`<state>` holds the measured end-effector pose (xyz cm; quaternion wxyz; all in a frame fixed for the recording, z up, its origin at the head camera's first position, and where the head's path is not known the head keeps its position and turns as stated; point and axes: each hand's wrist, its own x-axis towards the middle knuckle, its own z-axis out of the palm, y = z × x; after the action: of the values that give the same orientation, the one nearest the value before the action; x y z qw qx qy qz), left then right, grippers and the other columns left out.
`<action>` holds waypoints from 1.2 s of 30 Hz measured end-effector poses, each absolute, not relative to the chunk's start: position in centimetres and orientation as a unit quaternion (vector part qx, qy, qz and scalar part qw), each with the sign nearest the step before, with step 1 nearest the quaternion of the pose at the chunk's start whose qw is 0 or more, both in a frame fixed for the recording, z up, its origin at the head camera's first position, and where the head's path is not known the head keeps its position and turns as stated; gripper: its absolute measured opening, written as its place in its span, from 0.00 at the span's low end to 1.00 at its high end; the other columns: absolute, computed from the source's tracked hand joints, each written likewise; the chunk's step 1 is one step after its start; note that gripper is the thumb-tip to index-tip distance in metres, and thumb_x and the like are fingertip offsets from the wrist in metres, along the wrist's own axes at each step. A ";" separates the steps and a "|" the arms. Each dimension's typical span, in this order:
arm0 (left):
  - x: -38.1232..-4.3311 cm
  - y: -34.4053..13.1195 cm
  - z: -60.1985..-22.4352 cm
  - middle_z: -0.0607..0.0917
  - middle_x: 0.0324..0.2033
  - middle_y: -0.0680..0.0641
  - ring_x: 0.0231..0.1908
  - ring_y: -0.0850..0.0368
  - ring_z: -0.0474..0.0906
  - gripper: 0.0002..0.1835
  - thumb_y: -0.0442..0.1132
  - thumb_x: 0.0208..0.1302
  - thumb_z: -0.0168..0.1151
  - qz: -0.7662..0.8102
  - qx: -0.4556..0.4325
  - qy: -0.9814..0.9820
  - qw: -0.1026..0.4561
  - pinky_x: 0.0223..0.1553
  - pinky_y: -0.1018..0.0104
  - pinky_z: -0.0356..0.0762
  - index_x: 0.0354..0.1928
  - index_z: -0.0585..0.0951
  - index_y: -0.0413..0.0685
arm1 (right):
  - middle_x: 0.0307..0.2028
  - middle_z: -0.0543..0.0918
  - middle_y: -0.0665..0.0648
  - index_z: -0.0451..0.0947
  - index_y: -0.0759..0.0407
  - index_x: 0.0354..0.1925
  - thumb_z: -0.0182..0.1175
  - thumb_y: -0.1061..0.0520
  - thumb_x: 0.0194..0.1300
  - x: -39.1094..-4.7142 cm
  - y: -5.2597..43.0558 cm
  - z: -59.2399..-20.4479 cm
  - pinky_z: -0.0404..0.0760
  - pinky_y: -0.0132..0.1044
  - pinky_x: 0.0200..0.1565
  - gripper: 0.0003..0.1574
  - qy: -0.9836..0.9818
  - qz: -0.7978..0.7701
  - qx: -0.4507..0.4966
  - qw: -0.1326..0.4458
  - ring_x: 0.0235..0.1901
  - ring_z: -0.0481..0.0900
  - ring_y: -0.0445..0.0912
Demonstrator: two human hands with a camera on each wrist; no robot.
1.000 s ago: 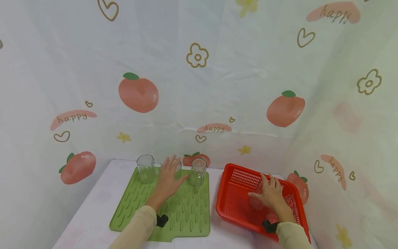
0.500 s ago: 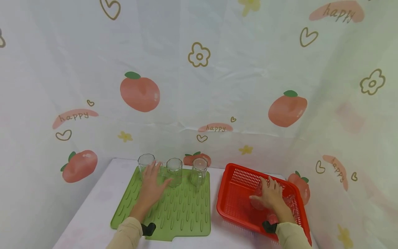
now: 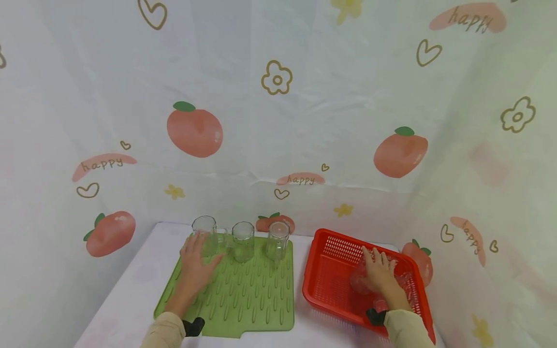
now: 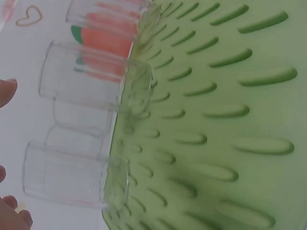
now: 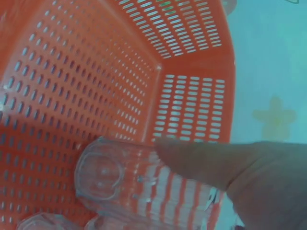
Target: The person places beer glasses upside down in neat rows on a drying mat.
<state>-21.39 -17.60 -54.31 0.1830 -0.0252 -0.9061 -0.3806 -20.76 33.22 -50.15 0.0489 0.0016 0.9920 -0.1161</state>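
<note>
Cream sleeves (image 3: 163, 333) reach in from the near edge, each wrist wearing a black fitting (image 3: 193, 327), over a worktop (image 3: 117, 295) with a pale, pink-blotched surface. A ribbed green mat (image 3: 248, 299) lies at left, and a red perforated basket (image 3: 307, 285) sits at right. Inside the basket's near right part, clear glassware (image 3: 380, 304) shows beside the right wrist. The right hand (image 3: 383, 273) reaches over the basket's right half onto a clear glass (image 5: 144, 177), thumb against its side; whether the right grip closes around it cannot be told, the other fingers being out of sight in the right wrist view. The glass shows its round end toward the left in that close view. More pieces rest toward the basket's right wall.

At left, the left hand (image 3: 193, 263) is over the mat, its grip wide, fingers and thumb spread around nothing. Its fingertips appear just beside the left mug (image 4: 72, 175); contact cannot be told. That mug stands in a row along the mat's far edge with the middle mug (image 3: 243, 241) and the right mug (image 3: 277, 241), all clear glass. Handles of the left and middle mugs face each other; the third's points near.

Farthest hangs a white curtain (image 3: 243, 135) printed with red fruit, flowers, hearts and the word "happy."
</note>
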 end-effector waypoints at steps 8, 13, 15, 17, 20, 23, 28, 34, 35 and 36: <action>-21.0 -19.3 -55.3 0.53 0.78 0.30 0.76 0.22 0.42 0.46 0.51 0.66 0.68 -0.382 0.003 -0.908 0.173 0.71 0.24 0.46 0.78 0.58 0.39 | 0.74 0.46 0.87 0.47 0.73 0.77 0.70 0.66 0.59 -20.9 32.4 -49.7 0.38 0.77 0.72 0.58 0.990 -0.126 0.012 0.064 0.73 0.38 0.84; -21.0 -20.7 -56.4 0.55 0.77 0.28 0.74 0.21 0.45 0.47 0.52 0.65 0.70 -0.375 0.026 -0.910 0.177 0.69 0.24 0.49 0.77 0.59 0.38 | 0.75 0.43 0.86 0.44 0.72 0.78 0.63 0.75 0.58 -21.1 32.1 -49.8 0.39 0.76 0.72 0.58 0.989 -0.127 0.012 0.077 0.74 0.35 0.82; -21.0 -21.2 -56.9 0.55 0.76 0.27 0.74 0.21 0.45 0.47 0.52 0.64 0.69 -0.371 0.033 -0.912 0.173 0.69 0.24 0.49 0.77 0.59 0.37 | 0.75 0.44 0.86 0.44 0.71 0.78 0.62 0.76 0.58 -21.2 32.1 -49.9 0.40 0.76 0.73 0.57 0.989 -0.123 0.007 0.078 0.74 0.36 0.82; -21.0 -21.7 -57.3 0.55 0.76 0.26 0.74 0.21 0.45 0.47 0.52 0.65 0.69 -0.367 0.039 -0.915 0.163 0.69 0.24 0.49 0.77 0.58 0.36 | 0.74 0.46 0.86 0.45 0.72 0.78 0.62 0.76 0.58 -21.3 32.0 -49.8 0.43 0.76 0.73 0.56 0.990 -0.116 0.001 0.076 0.74 0.38 0.82; -20.9 -22.4 -58.0 0.53 0.76 0.26 0.74 0.21 0.44 0.47 0.53 0.67 0.66 -0.357 0.052 -0.923 0.134 0.70 0.24 0.47 0.77 0.56 0.35 | 0.73 0.50 0.87 0.49 0.72 0.77 0.64 0.74 0.58 -21.3 32.1 -49.8 0.49 0.76 0.72 0.55 0.993 -0.101 -0.014 0.063 0.73 0.43 0.83; -20.7 -22.9 -58.5 0.50 0.77 0.26 0.75 0.21 0.42 0.48 0.55 0.68 0.63 -0.349 0.062 -0.931 0.092 0.70 0.22 0.47 0.78 0.54 0.35 | 0.72 0.54 0.86 0.52 0.71 0.77 0.65 0.72 0.59 -21.3 32.1 -49.7 0.54 0.76 0.70 0.53 0.994 -0.093 -0.024 0.052 0.72 0.48 0.83; -20.6 -23.4 -59.6 0.48 0.77 0.25 0.75 0.18 0.41 0.50 0.58 0.68 0.62 -0.335 0.060 -0.939 0.046 0.70 0.21 0.46 0.78 0.53 0.33 | 0.72 0.58 0.84 0.53 0.68 0.77 0.66 0.72 0.61 -21.2 32.0 -49.4 0.62 0.76 0.67 0.52 0.994 -0.091 -0.015 0.058 0.71 0.54 0.82; -20.6 -23.6 -60.7 0.46 0.78 0.27 0.75 0.18 0.37 0.52 0.61 0.67 0.62 -0.326 0.057 -0.944 0.004 0.73 0.22 0.38 0.79 0.52 0.36 | 0.69 0.62 0.82 0.55 0.65 0.77 0.68 0.72 0.58 -21.5 31.8 -49.0 0.65 0.78 0.63 0.54 0.994 -0.093 -0.013 0.060 0.68 0.57 0.83; -20.6 -23.6 -60.8 0.45 0.79 0.28 0.75 0.18 0.36 0.53 0.62 0.66 0.62 -0.324 0.057 -0.944 -0.003 0.73 0.22 0.37 0.79 0.52 0.36 | 0.69 0.62 0.82 0.55 0.65 0.77 0.69 0.72 0.58 -21.5 31.8 -49.0 0.65 0.78 0.63 0.54 0.994 -0.093 -0.013 0.061 0.67 0.57 0.83; -20.7 -23.6 -61.0 0.45 0.79 0.28 0.75 0.18 0.35 0.53 0.63 0.66 0.62 -0.322 0.058 -0.945 -0.009 0.73 0.22 0.36 0.79 0.52 0.37 | 0.69 0.62 0.82 0.56 0.65 0.77 0.69 0.72 0.57 -21.6 31.8 -49.0 0.65 0.78 0.62 0.54 0.994 -0.094 -0.012 0.061 0.67 0.57 0.84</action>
<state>-20.65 -23.58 -60.96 -0.0093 0.0579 -0.9449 -0.3222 -21.60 31.77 -49.03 0.0609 -0.0122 0.9936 -0.0941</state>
